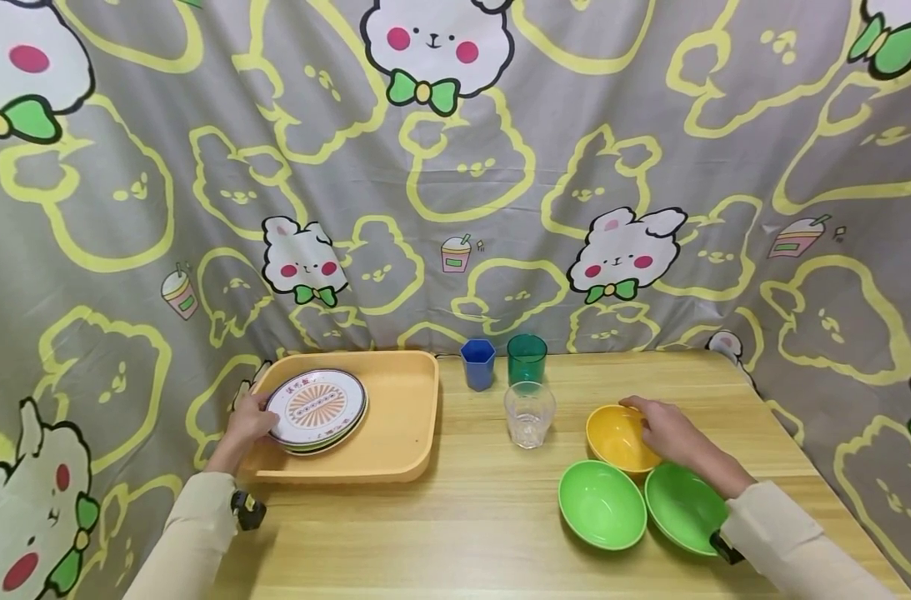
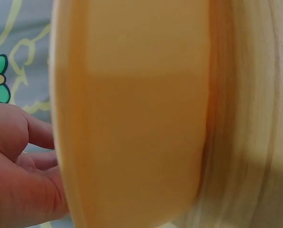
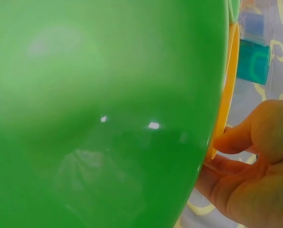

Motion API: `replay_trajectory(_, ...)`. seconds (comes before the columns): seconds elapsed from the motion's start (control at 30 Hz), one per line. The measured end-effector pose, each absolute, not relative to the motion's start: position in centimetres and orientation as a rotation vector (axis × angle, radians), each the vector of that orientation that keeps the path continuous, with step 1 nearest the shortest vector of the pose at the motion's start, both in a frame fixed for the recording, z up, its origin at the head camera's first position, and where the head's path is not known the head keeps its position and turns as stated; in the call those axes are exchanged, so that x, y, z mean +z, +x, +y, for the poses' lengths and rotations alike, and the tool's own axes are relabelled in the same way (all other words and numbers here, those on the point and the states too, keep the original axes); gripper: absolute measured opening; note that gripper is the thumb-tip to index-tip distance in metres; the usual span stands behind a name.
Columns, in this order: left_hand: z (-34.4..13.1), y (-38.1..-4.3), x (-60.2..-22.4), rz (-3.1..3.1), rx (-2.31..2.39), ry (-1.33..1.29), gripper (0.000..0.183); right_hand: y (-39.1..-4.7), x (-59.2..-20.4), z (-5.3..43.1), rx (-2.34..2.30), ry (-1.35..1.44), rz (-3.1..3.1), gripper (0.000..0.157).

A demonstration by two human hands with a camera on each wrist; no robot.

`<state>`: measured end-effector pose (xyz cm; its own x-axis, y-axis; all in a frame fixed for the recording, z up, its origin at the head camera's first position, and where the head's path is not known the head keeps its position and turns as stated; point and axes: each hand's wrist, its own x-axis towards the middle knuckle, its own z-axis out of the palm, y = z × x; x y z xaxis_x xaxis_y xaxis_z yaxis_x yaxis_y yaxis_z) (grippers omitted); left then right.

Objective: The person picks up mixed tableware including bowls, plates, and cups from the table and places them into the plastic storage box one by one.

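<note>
In the head view, my left hand (image 1: 251,418) grips the left edge of a stack of plates (image 1: 317,408) at the left side of an orange tray (image 1: 398,417). The top plate is white with a dark rim and an orange ray pattern; green edges show beneath it. The tray wall (image 2: 136,118) hides the plates in the left wrist view. Over on the right, my right hand (image 1: 668,429) pinches the rim of a yellow bowl (image 1: 618,442), thumb on one side and fingers on the other. Two green bowls (image 1: 602,504) sit just in front of it.
A blue cup (image 1: 478,363), a green cup (image 1: 526,358) and a clear cup (image 1: 529,417) stand between tray and bowls. They are on a wooden table (image 1: 425,542), with a patterned curtain (image 1: 455,192) behind and at both sides.
</note>
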<state>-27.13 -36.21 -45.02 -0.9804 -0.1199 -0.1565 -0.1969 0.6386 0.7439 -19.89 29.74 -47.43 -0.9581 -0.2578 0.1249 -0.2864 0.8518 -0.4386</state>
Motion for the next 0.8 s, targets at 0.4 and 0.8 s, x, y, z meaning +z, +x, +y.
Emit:
replay_trajectory(0.4,-36.1,-26.7,-44.3,2.875,1.019,-0.211,0.034,-19.6,-47.2,29.9,0.721,0.405,-3.002,0.046)
replay_trajectory(0.8,-36.0,-26.4,-44.1,2.726,1.076,-0.197,0.017,-19.4,-47.0,29.9,0.763,0.366,-3.009,0.042)
